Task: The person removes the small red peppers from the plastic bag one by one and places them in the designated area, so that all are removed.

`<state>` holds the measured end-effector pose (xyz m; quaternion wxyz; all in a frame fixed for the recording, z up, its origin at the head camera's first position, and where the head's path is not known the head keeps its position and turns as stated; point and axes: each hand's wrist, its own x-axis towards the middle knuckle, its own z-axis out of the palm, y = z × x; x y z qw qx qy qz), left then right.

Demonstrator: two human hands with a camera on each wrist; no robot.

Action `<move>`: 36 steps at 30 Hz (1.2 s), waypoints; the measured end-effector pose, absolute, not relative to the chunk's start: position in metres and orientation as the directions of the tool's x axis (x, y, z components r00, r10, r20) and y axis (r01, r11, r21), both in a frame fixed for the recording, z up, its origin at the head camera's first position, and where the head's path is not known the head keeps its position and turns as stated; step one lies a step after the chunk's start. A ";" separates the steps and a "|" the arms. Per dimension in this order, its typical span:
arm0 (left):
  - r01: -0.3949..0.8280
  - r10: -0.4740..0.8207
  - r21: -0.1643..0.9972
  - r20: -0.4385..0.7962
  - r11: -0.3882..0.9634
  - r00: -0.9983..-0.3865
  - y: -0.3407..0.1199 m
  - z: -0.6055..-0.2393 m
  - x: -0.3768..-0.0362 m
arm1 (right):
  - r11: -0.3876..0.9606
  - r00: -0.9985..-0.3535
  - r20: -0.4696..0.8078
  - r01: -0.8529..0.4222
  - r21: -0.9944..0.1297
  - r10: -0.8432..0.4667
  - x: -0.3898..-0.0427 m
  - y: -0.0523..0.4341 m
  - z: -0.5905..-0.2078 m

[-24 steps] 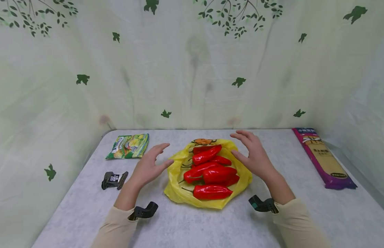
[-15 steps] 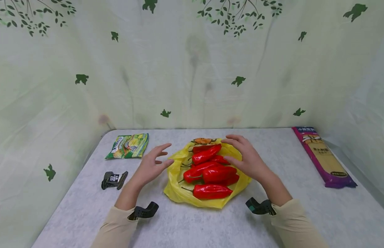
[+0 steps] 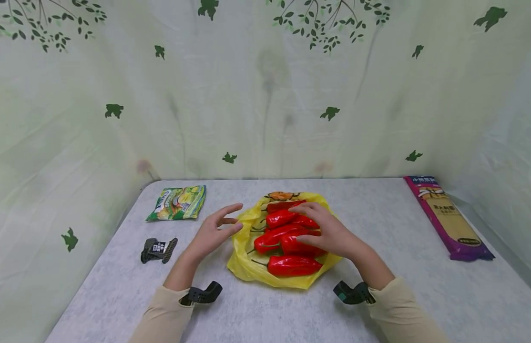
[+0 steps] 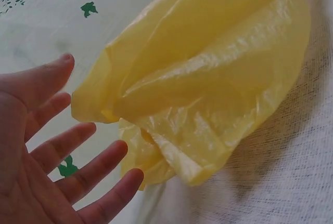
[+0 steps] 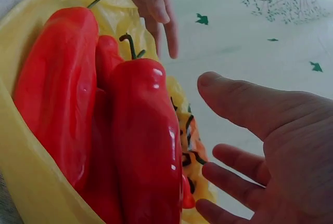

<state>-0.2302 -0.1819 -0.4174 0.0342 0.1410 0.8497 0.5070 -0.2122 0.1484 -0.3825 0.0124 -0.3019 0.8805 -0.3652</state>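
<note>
A yellow plastic bag (image 3: 248, 262) lies open at the table's middle with several red peppers (image 3: 293, 265) on it. My left hand (image 3: 224, 221) hovers by the bag's left edge, fingers spread, holding nothing. In the left wrist view the left hand (image 4: 62, 146) shows an open palm just short of the crumpled bag (image 4: 208, 78). My right hand (image 3: 317, 224) is over the peppers on the right side, fingers spread. The right wrist view shows the right hand (image 5: 260, 146) open, with a small gap to the nearest pepper (image 5: 140, 130).
A green snack packet (image 3: 177, 202) and a small black packet (image 3: 158, 249) lie at the left of the grey table (image 3: 291, 314). A long purple noodle packet (image 3: 447, 218) lies along the right edge. Leaf-print cloth walls close in the back and sides.
My right hand has moved left from beside the bag to over the peppers. My left hand has edged a little right toward the bag.
</note>
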 end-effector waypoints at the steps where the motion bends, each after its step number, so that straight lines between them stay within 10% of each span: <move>1: 0.205 0.277 0.877 0.086 0.435 -0.957 -0.181 -0.418 -0.230 | 0.555 -0.816 0.186 -0.521 -0.649 -0.548 -0.212 0.148 -0.383; 36: 0.124 0.355 0.941 0.004 0.316 -0.935 -0.180 -0.427 -0.231 | 0.639 -0.775 0.073 -0.567 -0.520 -0.628 -0.210 0.138 -0.392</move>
